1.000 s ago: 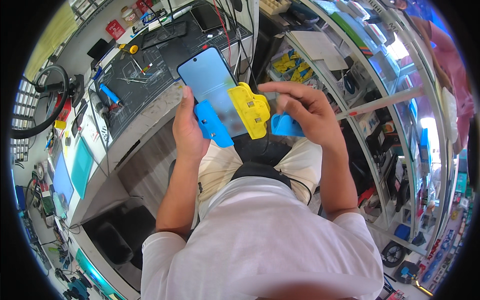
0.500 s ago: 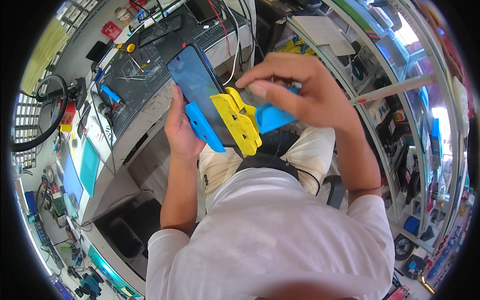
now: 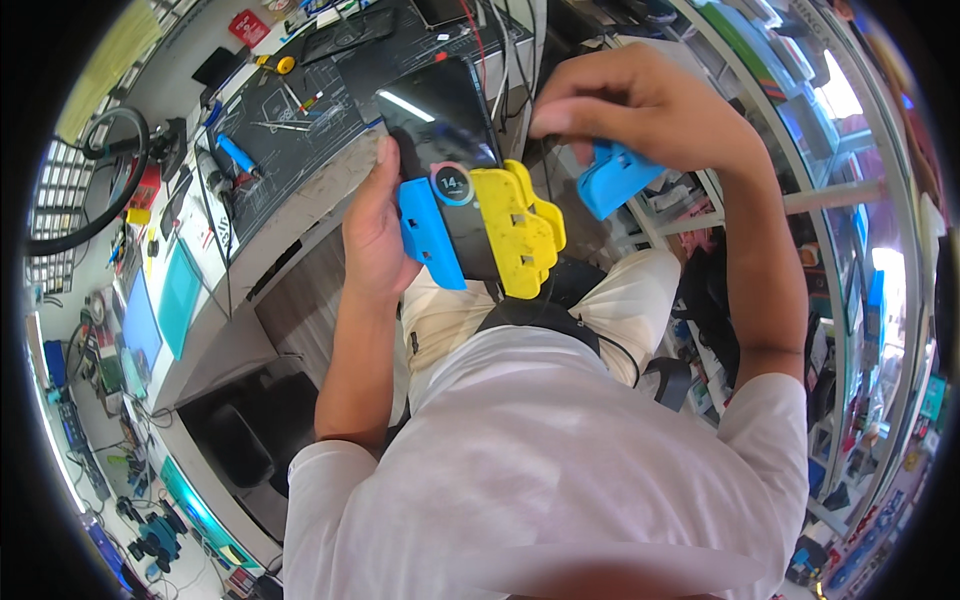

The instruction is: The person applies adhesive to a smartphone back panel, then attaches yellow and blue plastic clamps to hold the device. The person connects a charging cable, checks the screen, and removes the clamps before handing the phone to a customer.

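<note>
My left hand [image 3: 376, 240] is closed round the lower left side of a dark smartphone [image 3: 440, 125], which is held tilted above my lap. A round light-rimmed indicator glows on its screen. One blue plastic clamp [image 3: 432, 240] bites on the phone's left edge, beside my left fingers. Along the right edge sit yellow clamps [image 3: 520, 235], overlapping so that I cannot tell how many. To the right, apart from the phone, my right hand [image 3: 655, 110] grips another blue clamp [image 3: 615, 180]. Its palm hides part of that clamp.
A workbench with a dark printed mat [image 3: 300, 130] runs along the left and far side, holding a blue-handled tool [image 3: 237, 155] and a yellow tape measure [image 3: 283, 65]. Cables [image 3: 500, 50] hang at its far edge. A glass display case [image 3: 800, 130] stands at the right.
My right hand has drawn away from the phone, up and to the right, with the blue clamp. The phone's screen, dim before, shows a round lit indicator.
</note>
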{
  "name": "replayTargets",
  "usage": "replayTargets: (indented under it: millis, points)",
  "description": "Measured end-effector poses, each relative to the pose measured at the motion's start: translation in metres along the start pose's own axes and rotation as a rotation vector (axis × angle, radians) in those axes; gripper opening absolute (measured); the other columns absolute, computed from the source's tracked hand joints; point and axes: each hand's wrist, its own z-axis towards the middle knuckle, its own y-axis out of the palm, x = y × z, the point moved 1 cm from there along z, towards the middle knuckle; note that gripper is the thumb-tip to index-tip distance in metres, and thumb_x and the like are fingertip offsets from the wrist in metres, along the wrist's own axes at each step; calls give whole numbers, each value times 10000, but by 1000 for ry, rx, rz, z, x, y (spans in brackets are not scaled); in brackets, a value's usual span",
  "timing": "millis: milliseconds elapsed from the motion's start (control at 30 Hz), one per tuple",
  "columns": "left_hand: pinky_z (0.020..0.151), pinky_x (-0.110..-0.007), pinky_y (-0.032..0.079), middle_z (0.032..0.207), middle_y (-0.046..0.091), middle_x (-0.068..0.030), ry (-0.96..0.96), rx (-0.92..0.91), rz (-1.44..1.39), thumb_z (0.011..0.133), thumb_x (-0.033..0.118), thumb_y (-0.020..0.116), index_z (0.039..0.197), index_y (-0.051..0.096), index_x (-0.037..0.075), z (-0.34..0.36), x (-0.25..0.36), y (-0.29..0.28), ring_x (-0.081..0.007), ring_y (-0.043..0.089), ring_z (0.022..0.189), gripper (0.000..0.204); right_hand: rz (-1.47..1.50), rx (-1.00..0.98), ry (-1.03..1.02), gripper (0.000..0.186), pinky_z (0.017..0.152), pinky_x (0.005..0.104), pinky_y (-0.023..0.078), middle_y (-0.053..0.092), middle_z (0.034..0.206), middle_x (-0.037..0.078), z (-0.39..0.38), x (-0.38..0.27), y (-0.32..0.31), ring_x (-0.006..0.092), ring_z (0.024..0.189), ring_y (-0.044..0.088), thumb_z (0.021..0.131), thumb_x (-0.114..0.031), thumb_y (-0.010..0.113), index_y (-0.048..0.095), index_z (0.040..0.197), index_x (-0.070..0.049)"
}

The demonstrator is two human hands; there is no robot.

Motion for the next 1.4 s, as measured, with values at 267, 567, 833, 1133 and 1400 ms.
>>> replayTargets:
  millis: [267,567,833,1133,1400]
  points:
    - [941,-343,591,1196,705,-122,-28,375,285,1113,431,448,1341,591,3,5,-1,8,-181,709,1060,505,361,629,423,659,615,215,460,606,754,4,-22,69,-6,69,673,561,1018,-648,507,744,861,-54]
    - [924,-320,553,1194,707,-59,-85,395,313,1108,413,479,1328,616,58,8,-1,12,-140,689,1036,440,553,189,766,408,690,258,473,642,943,-4,-63,128,61,85,779,565,1009,-490,618,709,1059,-96]
    - [958,-328,543,1217,701,-85,-103,453,301,1102,428,484,1335,608,22,6,-7,3,-162,684,1061,484,812,293,599,397,823,250,493,644,1060,-6,-65,89,36,79,913,578,1036,-285,668,609,1342,-39]
    - [855,-260,547,1137,716,-67,-65,416,341,1094,486,484,1315,629,-7,7,-11,7,-103,680,968,560,140,286,362,532,881,274,492,688,1052,28,-22,7,-43,116,960,621,921,-210,757,625,1408,-43]
    - [958,-298,558,1240,701,-120,-116,331,334,1095,452,492,1357,589,-20,3,-10,8,-148,695,1073,548,-232,260,126,432,985,334,509,742,1131,80,48,-17,-46,171,1022,681,961,-392,721,740,1289,-112]
